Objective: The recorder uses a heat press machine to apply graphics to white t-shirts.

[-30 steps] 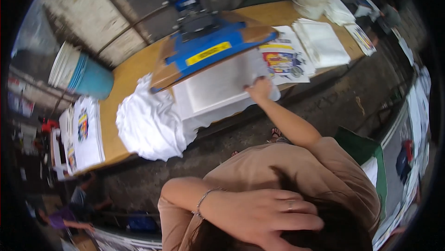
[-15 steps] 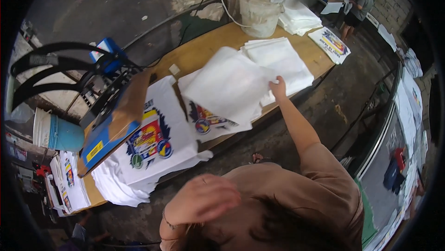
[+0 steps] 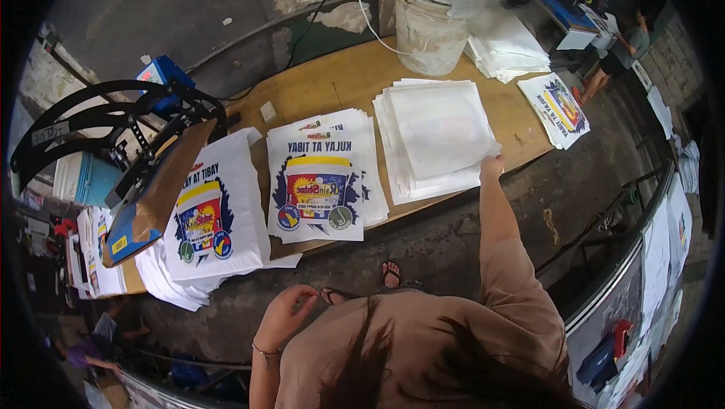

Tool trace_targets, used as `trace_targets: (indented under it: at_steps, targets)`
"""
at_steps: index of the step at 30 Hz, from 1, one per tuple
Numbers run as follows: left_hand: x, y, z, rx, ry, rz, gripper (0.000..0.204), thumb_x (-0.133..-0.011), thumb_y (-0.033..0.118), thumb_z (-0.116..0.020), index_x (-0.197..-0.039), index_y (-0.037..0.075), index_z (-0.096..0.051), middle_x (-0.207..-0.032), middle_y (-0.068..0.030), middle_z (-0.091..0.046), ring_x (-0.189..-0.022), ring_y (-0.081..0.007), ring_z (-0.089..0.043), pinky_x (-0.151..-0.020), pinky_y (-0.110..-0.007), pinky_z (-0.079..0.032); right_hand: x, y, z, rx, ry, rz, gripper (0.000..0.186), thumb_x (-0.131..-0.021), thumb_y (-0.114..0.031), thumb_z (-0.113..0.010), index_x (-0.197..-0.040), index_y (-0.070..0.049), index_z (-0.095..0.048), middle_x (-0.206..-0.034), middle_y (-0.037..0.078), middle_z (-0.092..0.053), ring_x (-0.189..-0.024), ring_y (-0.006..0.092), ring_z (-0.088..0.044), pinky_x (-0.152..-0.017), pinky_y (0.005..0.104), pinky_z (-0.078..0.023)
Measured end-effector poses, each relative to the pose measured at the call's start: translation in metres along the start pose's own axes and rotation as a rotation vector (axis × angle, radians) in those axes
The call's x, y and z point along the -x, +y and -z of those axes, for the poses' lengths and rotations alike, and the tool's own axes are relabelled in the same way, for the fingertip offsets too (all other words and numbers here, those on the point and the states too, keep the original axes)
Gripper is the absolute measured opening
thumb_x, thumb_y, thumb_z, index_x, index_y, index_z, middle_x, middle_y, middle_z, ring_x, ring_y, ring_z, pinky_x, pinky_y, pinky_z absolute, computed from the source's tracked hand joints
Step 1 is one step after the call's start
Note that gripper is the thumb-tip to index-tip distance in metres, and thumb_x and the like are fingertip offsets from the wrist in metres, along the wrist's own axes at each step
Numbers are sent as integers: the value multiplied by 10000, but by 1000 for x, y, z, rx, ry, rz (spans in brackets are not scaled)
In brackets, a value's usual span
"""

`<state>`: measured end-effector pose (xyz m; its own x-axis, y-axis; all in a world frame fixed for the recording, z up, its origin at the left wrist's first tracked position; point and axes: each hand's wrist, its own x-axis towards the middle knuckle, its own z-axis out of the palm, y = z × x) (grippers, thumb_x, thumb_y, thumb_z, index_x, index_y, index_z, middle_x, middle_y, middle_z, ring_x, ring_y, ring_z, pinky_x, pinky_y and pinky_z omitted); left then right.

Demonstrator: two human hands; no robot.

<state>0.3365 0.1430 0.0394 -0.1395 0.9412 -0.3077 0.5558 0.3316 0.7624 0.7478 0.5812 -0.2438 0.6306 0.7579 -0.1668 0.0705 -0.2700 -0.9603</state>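
My right hand [image 3: 492, 166] pinches the near right corner of the top white sheet [image 3: 444, 126], which lies on a stack of white sheets [image 3: 411, 186]. My left hand [image 3: 288, 309] hangs in front of my body, fingers loosely curled and apart, holding nothing. Left of the white stack lies a pile of printed transfer sheets [image 3: 321, 194], their bucket design and lettering mirrored. Farther left, a white T-shirt [image 3: 245, 205] with the same colourful design is spread on the heat press, partly beneath its raised, brown-covered plate [image 3: 174, 175].
A dirty white bucket [image 3: 430, 27] stands at the wooden table's [image 3: 332, 80] back, beside more white sheets [image 3: 507, 50]. Another printed stack [image 3: 553, 107] lies at the right end. Black press arms [image 3: 91, 95] rise at left. A person [image 3: 627, 50] works at another press, far right.
The white sheet has moved right, off the printed pile and onto the white stack, uncovering the printed sheets. My left hand has lowered leftward. The whole view has shifted.
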Motion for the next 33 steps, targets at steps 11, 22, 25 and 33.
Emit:
trace_targets:
  at_steps: [11,22,25,33]
  targets:
    - [72,-122,-16,366,241,342,145,-905,151,-610,-992,35,-622,-869,-18,-642,-787,-105,-584,-676,-251,-458,21,39,4,514,431,-95,826,-715,-383,-768,-1303,-16,-318,-1210,268,-385,-1082,414,-492,-854,498,-497]
    - [112,-305,123,660,889,518,338,-928,340,-563,-1091,44,-565,-965,-21,-623,-814,-95,-589,-592,-245,-457,440,42,-85,-58,-1490,-76,347,-970,-316,-512,-1173,-42,-574,-1157,63,-611,-1058,161,-570,-812,290,-480]
    - [94,-375,179,537,1088,470,418,-947,363,-511,-1176,16,-555,-1124,-100,-608,-1001,-194,-576,-795,-316,-470,518,58,-124,-163,-1498,-380,485,-973,-376,-491,-1316,-34,-474,-1292,100,-531,-1156,202,-513,-918,344,-439]
    - [36,-528,243,989,674,377,836,-935,649,-231,-1406,-31,-348,-1450,-147,-389,-1361,-261,-320,-1126,-358,-188,577,55,-107,-404,-1283,-677,581,-970,-398,-485,-1382,-3,-377,-1357,135,-485,-1226,254,-482,-1057,333,-359]
